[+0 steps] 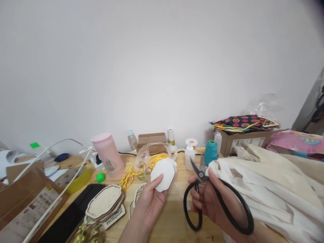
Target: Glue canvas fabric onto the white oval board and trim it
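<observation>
My left hand (150,200) is raised over the wooden table (174,222) and pinches a small white scalloped piece (163,173) between thumb and fingers. My right hand (209,199) grips a pair of large black scissors (215,199) through the handle loops, with the short blades slightly apart and pointing up and away. The scissors tips sit a short way right of the white piece, not touching it.
A heap of cream cloth (268,189) fills the right side. A pink tumbler (107,155), yellow cord (138,170), teal thread spool (210,152), small bottles, cardboard boxes, a stack of wooden cut-outs (105,202), a black phone (72,216) and white cables crowd the table.
</observation>
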{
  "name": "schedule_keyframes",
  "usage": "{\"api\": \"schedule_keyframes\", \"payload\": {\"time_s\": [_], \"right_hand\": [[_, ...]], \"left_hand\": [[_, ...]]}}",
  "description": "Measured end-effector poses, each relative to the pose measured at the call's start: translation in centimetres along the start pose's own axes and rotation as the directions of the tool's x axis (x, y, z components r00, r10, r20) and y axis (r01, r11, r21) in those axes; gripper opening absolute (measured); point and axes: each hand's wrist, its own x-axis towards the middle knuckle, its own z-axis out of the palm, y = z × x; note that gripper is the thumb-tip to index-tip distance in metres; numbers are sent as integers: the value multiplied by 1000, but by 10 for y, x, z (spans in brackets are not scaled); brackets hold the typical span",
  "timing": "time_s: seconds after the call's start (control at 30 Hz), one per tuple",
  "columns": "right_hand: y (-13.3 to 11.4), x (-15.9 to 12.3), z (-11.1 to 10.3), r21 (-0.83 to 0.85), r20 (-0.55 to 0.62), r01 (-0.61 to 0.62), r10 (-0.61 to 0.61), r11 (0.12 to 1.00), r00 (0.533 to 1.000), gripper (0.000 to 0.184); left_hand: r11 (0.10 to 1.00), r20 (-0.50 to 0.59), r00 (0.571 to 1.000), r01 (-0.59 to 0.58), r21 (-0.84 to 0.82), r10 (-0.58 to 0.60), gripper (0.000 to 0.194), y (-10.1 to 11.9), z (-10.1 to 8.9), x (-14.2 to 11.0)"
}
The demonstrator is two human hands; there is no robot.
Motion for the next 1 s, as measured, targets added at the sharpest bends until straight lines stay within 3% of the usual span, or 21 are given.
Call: {"api": "schedule_keyframes", "payload": {"time_s": [0.1, 0.2, 0.5, 0.7, 0.87, 1.0], "right_hand": [[8, -2, -6, -167, 18, -146, 151, 975, 988, 48], [20, -2, -14, -326, 38, -152, 174, 933, 984, 49], [20, -2, -9, -459, 23, 59, -55, 887, 998, 45], [17, -1, -5, -607, 36, 106, -106, 788, 994, 53], [23, 2, -6, -653, 24, 174, -210, 737, 977, 47], [33, 4, -12, -667, -30, 186, -276, 721, 961, 44]], "left_hand": [[999, -8, 999, -42, -1, 42, 49, 0, 0, 0], [994, 3, 995, -101, 31, 101, 49, 0, 3, -3], [981, 58, 996, -83, 176, 74, 55, -13, 9, -10], [980, 114, 993, -27, 195, 5, 59, -19, 10, -12], [986, 78, 997, -20, 164, 7, 58, -24, 16, -14], [992, -17, 1000, 13, 123, -11, 55, -30, 21, -18]]}}
